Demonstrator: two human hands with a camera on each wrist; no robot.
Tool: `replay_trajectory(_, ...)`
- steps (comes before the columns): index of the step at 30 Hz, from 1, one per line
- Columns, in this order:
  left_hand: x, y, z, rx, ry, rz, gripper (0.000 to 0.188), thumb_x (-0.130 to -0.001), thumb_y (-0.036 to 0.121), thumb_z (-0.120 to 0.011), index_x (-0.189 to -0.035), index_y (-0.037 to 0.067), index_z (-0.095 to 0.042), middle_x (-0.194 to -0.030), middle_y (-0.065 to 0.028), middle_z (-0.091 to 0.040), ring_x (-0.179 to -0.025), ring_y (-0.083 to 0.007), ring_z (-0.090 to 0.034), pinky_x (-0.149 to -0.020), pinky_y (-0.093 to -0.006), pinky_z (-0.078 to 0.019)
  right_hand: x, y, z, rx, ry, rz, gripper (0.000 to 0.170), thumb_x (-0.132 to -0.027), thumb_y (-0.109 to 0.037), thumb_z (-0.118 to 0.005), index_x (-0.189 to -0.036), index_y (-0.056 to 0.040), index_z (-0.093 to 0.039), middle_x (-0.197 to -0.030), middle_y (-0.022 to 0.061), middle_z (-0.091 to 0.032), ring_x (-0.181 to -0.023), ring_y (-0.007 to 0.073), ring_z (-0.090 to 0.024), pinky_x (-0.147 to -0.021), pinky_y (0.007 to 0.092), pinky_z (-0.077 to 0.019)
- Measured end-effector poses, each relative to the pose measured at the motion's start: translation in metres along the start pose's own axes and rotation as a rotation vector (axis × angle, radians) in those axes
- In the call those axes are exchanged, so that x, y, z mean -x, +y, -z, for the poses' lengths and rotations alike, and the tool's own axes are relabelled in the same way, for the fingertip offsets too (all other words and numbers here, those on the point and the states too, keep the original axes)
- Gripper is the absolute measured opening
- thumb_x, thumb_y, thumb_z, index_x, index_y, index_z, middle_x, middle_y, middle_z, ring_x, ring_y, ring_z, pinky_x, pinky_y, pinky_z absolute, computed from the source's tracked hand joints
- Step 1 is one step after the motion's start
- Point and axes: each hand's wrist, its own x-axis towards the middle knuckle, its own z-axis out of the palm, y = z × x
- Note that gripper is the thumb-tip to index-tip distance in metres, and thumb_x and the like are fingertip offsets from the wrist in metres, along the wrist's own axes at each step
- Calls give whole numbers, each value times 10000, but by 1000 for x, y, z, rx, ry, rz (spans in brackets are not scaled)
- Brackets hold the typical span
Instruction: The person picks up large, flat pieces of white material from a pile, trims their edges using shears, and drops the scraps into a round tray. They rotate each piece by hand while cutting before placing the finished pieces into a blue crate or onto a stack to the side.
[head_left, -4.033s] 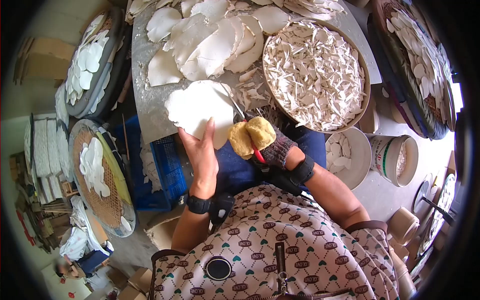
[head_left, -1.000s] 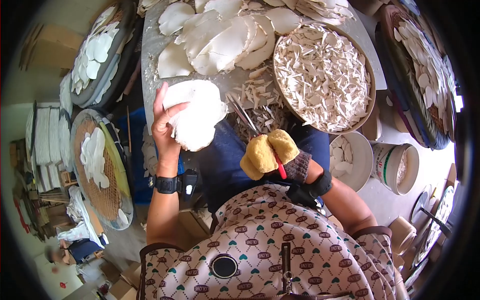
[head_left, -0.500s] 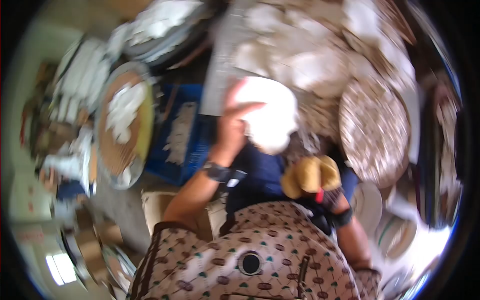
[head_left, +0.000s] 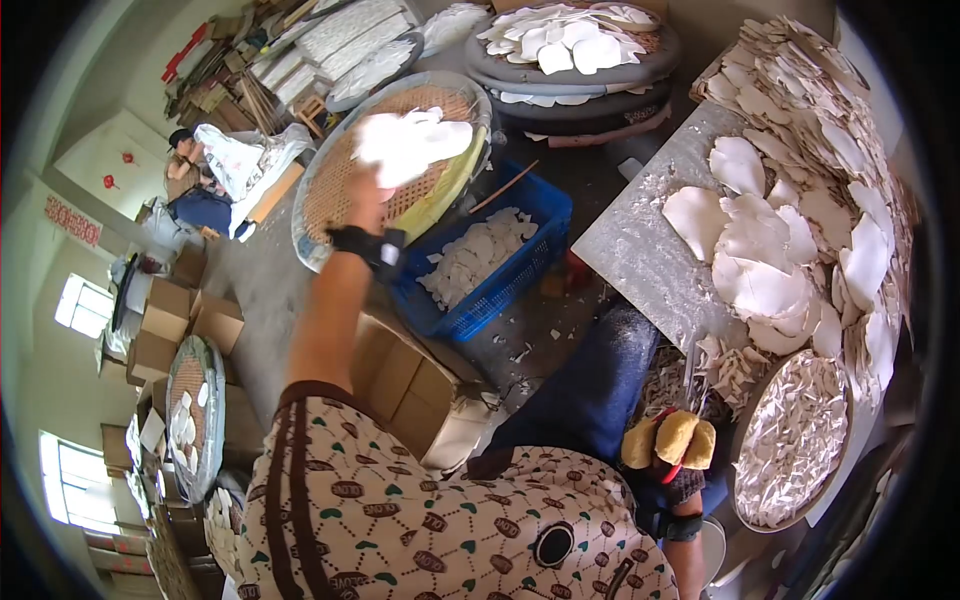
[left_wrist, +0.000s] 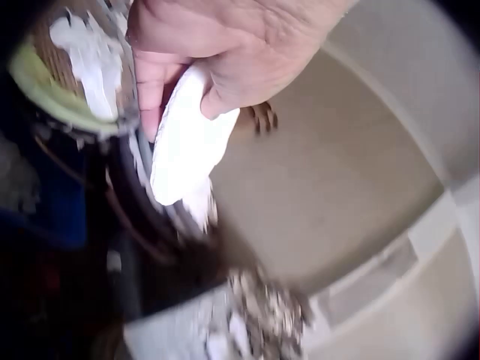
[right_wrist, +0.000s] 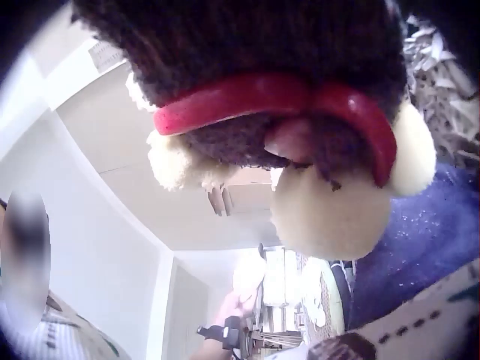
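Note:
In the left wrist view my left hand (left_wrist: 240,45) pinches a flat white slice (left_wrist: 187,154) between thumb and fingers. In the head view the left arm is stretched out, and the left hand (head_left: 368,203) is over a round woven tray (head_left: 322,190). White pieces on that tray overlap the held slice. Low in the head view, my gloved right hand (head_left: 682,488) holds scissors whose red handles (right_wrist: 236,103) circle the glove in the right wrist view. Yellow foam blocks (head_left: 678,437) sit around the handles. The scissor blades (head_left: 690,362) point toward the metal table.
A blue crate (head_left: 560,215) with white pieces stands beside the woven tray. Large white slices (head_left: 760,285) cover much of the metal table (head_left: 640,245). A round tray of cut strips (head_left: 790,445) lies near my right hand. An open cardboard box (head_left: 385,375) is below my left arm.
My left hand has carried the slice from in front of my lap out to the woven tray on the left. The view has swung left. My right hand keeps its grip on the scissors.

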Motion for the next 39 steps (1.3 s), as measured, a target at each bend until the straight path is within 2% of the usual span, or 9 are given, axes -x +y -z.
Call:
replay_trajectory(3,-7,-69,16,874,400,458,351,-778,34,-615,-1114,6,-517,-1023,-182,-590,-909,-316,-592,-669,-422,-525,-4,3,-4,32,-44,14,180,-845,-178,-515,-853,-9,-580,-832,90,-595,-728,213,-574,-636,335,-469)
replay_trajectory(4,-3,-55,32,1421,461,907,381,-794,26,-594,-1157,8,-480,-1068,-171,-580,-916,-308,-598,-665,-407,-547,-7,4,-5,42,-60,27,168,-841,-166,-521,-852,-9,-581,-828,87,-596,-728,208,-575,-635,330,-469)
replay_trajectory(10,74,174,47,1741,-383,591,369,-824,41,-568,-1176,33,-460,-1067,-127,-577,-880,-250,-613,-664,-323,-538,-23,7,-4,142,-276,248,95,-819,-94,-553,-846,-8,-584,-803,66,-598,-725,174,-578,-630,301,-467)
replay_trajectory(15,130,340,72,2002,-945,370,358,-819,59,-587,-1157,14,-476,-990,-83,-607,-811,-150,-612,-678,-276,-514,-19,20,9,-710,-348,51,136,-876,-97,-496,-894,12,-576,-830,100,-613,-748,185,-585,-654,307,-481)
replay_trajectory(19,157,396,78,1920,-1002,143,421,-846,61,-558,-1241,24,-418,-1052,-92,-594,-889,-161,-613,-683,-265,-519,-18,43,41,-413,-215,301,196,-911,-122,-451,-965,16,-578,-921,92,-631,-787,163,-597,-711,298,-497)
replay_trajectory(22,163,409,83,1861,-1078,130,432,-856,58,-552,-1259,21,-400,-1066,-95,-592,-899,-168,-612,-683,-278,-522,-12,27,28,-789,-206,275,220,-917,-113,-483,-1077,29,-533,-1046,95,-604,-929,148,-594,-835,290,-490)
replay_trajectory(27,169,412,82,1813,-1232,112,446,-865,49,-546,-1279,20,-384,-1108,-100,-578,-917,-173,-609,-699,-288,-527,-20,44,29,-816,-160,307,262,-916,-119,-500,-1121,44,-510,-1106,114,-583,-1010,176,-568,-915,314,-453)
replay_trajectory(36,171,415,70,1852,-956,202,544,-856,33,-546,-1353,26,-328,-1194,-115,-529,-1013,-203,-576,-788,-327,-532,-12,4,30,-613,-152,124,308,-915,-193,-523,-1110,45,-542,-1075,128,-604,-992,160,-579,-847,293,-480)
replay_trajectory(39,158,412,67,1794,-1065,138,552,-847,35,-557,-1352,24,-332,-1215,-126,-512,-1041,-208,-563,-809,-327,-524,-6,3,26,-643,-47,54,288,-915,-188,-522,-1076,46,-563,-1030,108,-626,-920,156,-604,-793,276,-495)
